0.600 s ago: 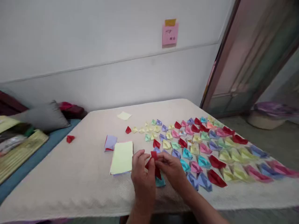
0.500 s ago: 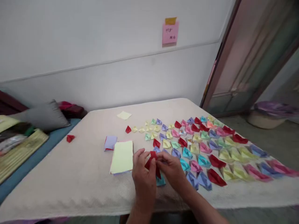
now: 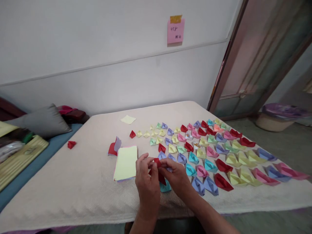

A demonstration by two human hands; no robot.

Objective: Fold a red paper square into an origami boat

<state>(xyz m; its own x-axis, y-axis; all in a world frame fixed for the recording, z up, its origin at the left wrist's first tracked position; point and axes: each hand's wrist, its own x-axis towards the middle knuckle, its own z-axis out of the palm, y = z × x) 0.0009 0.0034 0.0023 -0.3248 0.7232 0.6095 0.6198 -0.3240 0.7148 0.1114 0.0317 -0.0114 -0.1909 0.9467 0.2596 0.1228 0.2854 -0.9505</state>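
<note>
My left hand (image 3: pixel 146 182) and my right hand (image 3: pixel 176 178) are together over the near edge of the table, both pinching a partly folded piece of red paper (image 3: pixel 158 169). A teal folded paper (image 3: pixel 165 187) lies on the cloth just under my hands. To the left of my hands sits a stack of square sheets with a pale yellow sheet on top (image 3: pixel 126 162). Several folded paper boats (image 3: pixel 214 152) in red, pink, yellow, green, blue and purple lie in rows to the right.
A cream cloth covers the table (image 3: pixel 73 188). A purple sheet over red paper (image 3: pixel 114 148) lies beyond the stack, its edge lifted. A loose yellow sheet (image 3: pixel 128 119) lies farther back. A small red folded piece (image 3: pixel 71 144) sits at the left edge. Cushions (image 3: pixel 44 123) lie left.
The purple sheet beyond the stack has lifted, showing the red paper under it. My hands stay on the red paper with only small finger shifts. The view has tilted slightly.
</note>
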